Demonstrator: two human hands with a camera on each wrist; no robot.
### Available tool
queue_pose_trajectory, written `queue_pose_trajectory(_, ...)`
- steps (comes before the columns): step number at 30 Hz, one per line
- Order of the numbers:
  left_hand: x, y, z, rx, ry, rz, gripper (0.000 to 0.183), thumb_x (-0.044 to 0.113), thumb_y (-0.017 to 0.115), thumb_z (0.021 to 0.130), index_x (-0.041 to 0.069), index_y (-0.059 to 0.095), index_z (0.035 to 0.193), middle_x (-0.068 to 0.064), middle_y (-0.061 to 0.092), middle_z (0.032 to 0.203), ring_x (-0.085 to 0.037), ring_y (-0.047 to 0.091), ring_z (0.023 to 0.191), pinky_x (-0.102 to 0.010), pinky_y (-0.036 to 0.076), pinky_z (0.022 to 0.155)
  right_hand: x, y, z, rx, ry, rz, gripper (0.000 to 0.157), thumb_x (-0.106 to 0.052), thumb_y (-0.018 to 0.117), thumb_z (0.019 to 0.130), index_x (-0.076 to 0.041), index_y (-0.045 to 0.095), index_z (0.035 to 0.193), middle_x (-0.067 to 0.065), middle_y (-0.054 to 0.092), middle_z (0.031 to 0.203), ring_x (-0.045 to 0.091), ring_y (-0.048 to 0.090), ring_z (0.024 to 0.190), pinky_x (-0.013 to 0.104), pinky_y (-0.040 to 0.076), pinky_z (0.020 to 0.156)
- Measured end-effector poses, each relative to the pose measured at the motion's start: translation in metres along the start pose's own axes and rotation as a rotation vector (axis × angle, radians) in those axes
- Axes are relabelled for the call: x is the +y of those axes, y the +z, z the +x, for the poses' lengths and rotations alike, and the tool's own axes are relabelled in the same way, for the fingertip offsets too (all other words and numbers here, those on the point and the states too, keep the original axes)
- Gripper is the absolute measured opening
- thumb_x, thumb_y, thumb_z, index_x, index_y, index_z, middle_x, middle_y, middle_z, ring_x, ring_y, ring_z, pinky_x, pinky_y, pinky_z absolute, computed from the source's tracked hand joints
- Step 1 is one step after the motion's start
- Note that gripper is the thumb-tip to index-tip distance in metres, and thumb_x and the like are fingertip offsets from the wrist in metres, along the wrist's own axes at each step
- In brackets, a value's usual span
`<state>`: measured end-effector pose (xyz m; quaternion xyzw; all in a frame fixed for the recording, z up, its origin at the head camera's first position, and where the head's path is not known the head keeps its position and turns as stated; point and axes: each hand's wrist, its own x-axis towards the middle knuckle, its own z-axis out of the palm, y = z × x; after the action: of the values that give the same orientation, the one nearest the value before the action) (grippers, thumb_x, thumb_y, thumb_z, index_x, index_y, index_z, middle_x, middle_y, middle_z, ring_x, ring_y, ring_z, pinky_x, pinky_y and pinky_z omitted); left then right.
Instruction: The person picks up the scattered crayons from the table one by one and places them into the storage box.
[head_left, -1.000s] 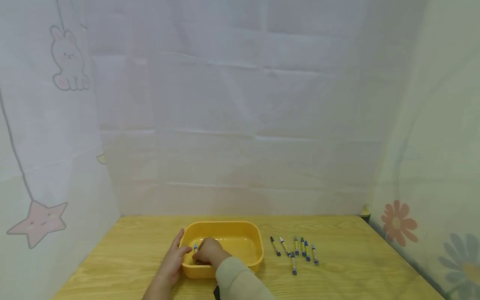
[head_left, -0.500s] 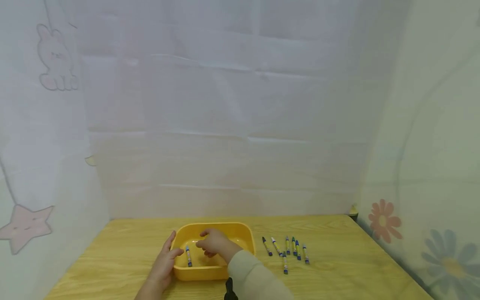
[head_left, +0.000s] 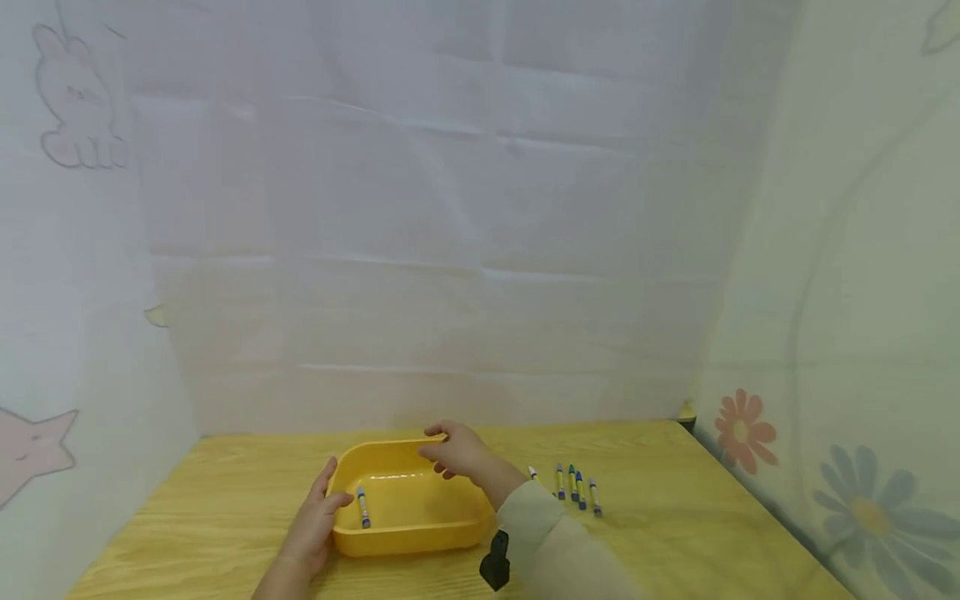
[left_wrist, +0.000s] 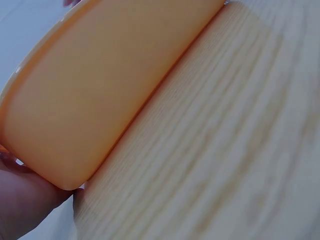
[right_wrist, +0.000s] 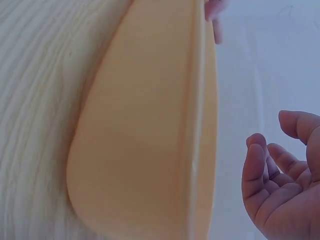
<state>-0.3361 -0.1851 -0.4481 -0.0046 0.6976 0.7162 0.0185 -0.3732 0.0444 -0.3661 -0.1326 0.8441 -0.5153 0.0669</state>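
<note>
A yellow tub [head_left: 412, 542] sits on a wood-grain desk [head_left: 180, 533], a person's two hands at it from either side; the left hand [head_left: 309, 521] grips its left end, thumb hooked over the rim and fingers against the outer wall; the right hand [head_left: 461, 454] is raised at the far right corner, its fingers loosely bent and holding nothing, a gap showing between it and the rim in the right wrist view; a single crayon [head_left: 363, 508], pale blue at the tip, lies on the tub floor near the left wall, just beside the left thumb and well apart from the right hand; five more crayons [head_left: 581, 492] show on the desk, to the right of the tub and beyond the right forearm, the nearest of them partly hidden behind it; a small black object [head_left: 495, 562] stands out at the pale sleeve [head_left: 547, 533] on that arm; a pale sheet [head_left: 450, 208] backs the desk, and red and blue flowers [head_left: 873, 517] decorate the right side.
</note>
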Motion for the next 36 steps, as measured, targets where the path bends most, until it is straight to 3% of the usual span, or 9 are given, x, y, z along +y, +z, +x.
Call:
queue_pose_trajectory(7, -0.001, 0.003, 0.0, -0.013, -0.007, 0.0, 0.082, 0.008, 0.041, 0.095, 0.015, -0.01, 0.157, -0.026, -0.01, 0.162, -0.05, 0.008, 0.147, -0.06, 0.021, 0.117, 0.021, -0.05, -0.012, 0.068, 0.005, -0.035, 0.044, -0.024, 0.063, 0.094, -0.006, 0.055, 0.134, 0.014, 0.065, 0.106, 0.028, 0.062, 0.08, 0.037, 0.054, 0.066)
queue_pose_trajectory(13, -0.001, 0.006, 0.0, -0.015, -0.011, 0.001, 0.081, 0.008, 0.041, 0.095, 0.016, -0.009, 0.158, -0.027, -0.009, 0.162, -0.049, 0.011, 0.147, -0.059, 0.023, 0.117, 0.049, -0.09, -0.031, 0.189, 0.065, -0.075, 0.045, -0.024, 0.063, 0.094, -0.007, 0.055, 0.135, 0.012, 0.065, 0.104, 0.021, 0.06, 0.075, 0.031, 0.051, 0.061)
queue_pose_trajectory(18, 0.0, 0.006, 0.0, -0.011, -0.011, 0.004, 0.081, 0.007, 0.042, 0.094, 0.016, -0.009, 0.158, -0.026, -0.008, 0.162, -0.048, 0.008, 0.148, -0.058, 0.02, 0.118, 0.074, -0.116, -0.048, 0.26, 0.108, -0.09, 0.046, -0.023, 0.063, 0.094, -0.005, 0.055, 0.135, 0.012, 0.064, 0.1, 0.02, 0.058, 0.074, 0.033, 0.051, 0.062)
queue_pose_trajectory(26, -0.001, 0.003, 0.0, -0.014, -0.012, 0.01, 0.082, 0.007, 0.042, 0.094, 0.015, -0.009, 0.158, -0.026, -0.009, 0.162, -0.049, 0.009, 0.147, -0.059, 0.021, 0.118, 0.103, -0.139, -0.069, 0.304, 0.167, -0.085, 0.048, -0.021, 0.06, 0.096, 0.001, 0.05, 0.138, 0.013, 0.06, 0.096, 0.019, 0.054, 0.07, 0.034, 0.047, 0.062)
queue_pose_trajectory(36, -0.002, 0.002, -0.001, -0.022, -0.008, 0.009, 0.081, 0.007, 0.041, 0.095, 0.014, -0.009, 0.158, -0.027, -0.008, 0.162, -0.047, 0.012, 0.147, -0.057, 0.021, 0.118, 0.135, -0.148, -0.084, 0.333, 0.211, -0.066, 0.051, -0.018, 0.059, 0.096, 0.006, 0.045, 0.139, 0.014, 0.059, 0.097, 0.02, 0.053, 0.072, 0.035, 0.048, 0.062)
